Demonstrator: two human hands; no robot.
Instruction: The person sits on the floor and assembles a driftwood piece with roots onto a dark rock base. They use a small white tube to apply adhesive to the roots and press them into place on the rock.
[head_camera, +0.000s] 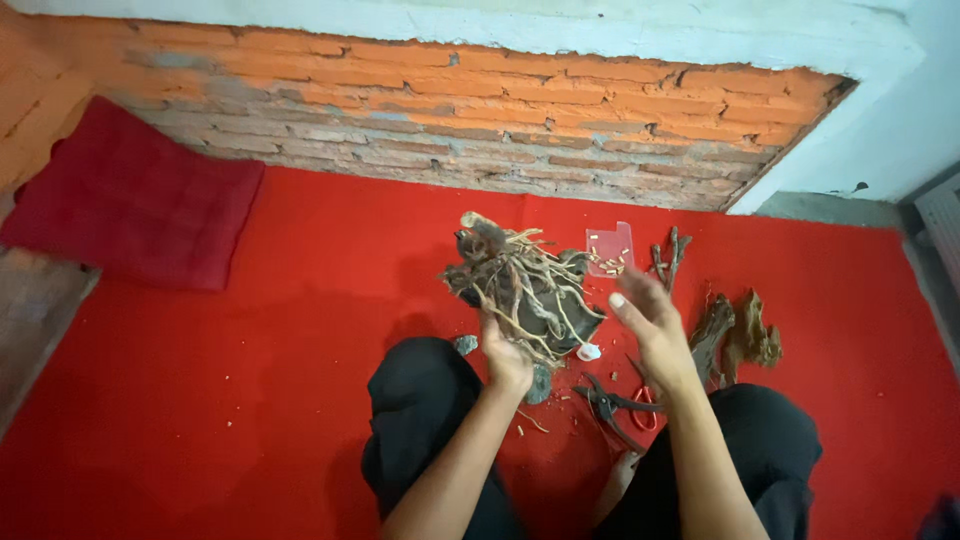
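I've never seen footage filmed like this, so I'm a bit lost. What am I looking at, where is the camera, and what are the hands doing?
There is one picture, from a camera worn on a person's head, looking down at their own arms and black-trousered legs as they sit on a red carpet by a brick wall. The left hand holds up a tangled clump of driftwood roots; the right hand hovers open beside it, holding nothing. On the carpet lie pliers, red-handled scissors, more wood pieces, a small clear plastic bag and a red cushion.
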